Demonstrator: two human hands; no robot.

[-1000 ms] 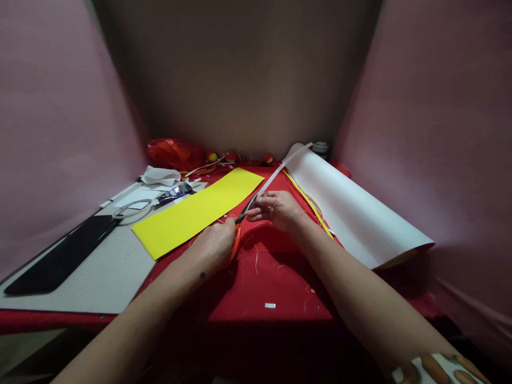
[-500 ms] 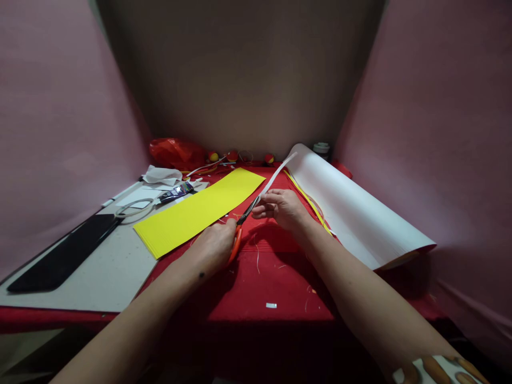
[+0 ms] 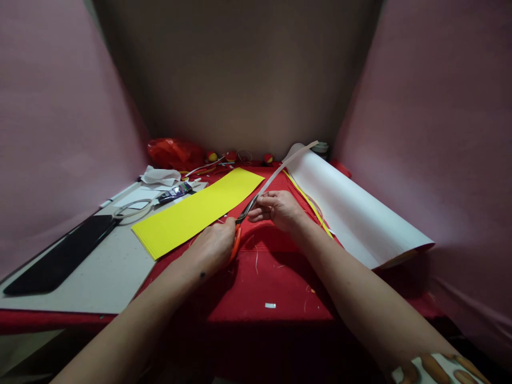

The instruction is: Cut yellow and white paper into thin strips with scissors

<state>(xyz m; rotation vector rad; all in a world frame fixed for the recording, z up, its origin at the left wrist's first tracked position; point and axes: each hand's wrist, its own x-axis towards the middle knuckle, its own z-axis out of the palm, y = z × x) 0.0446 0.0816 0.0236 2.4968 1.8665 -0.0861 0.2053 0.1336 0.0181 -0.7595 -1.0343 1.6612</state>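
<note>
My left hand (image 3: 214,241) is closed round the orange handles of a pair of scissors (image 3: 237,239), whose metal blades point up and away to the right. In my right hand (image 3: 279,208) a narrow white strip (image 3: 285,164) is pinched between thumb and fingers, its far end rising over the white roll. The blade tips meet the near end of the strip beside my right fingertips; whether they are parted there I cannot make out. Under both hands lies red corrugated sheet (image 3: 276,237). A yellow sheet stack (image 3: 200,213) lies just left of the scissors.
A large rolled white sheet (image 3: 356,213) lies on the right, yellow strips (image 3: 308,201) along its edge. On the left, a grey board (image 3: 100,272) bears a black flat object (image 3: 64,256) and a purple-black tube (image 3: 174,193). A red plastic bag (image 3: 174,153) stands at the back.
The far end of the white strip has swung right and slightly up, further over the white roll. My right hand has shifted slightly left; the scissors have barely moved.
</note>
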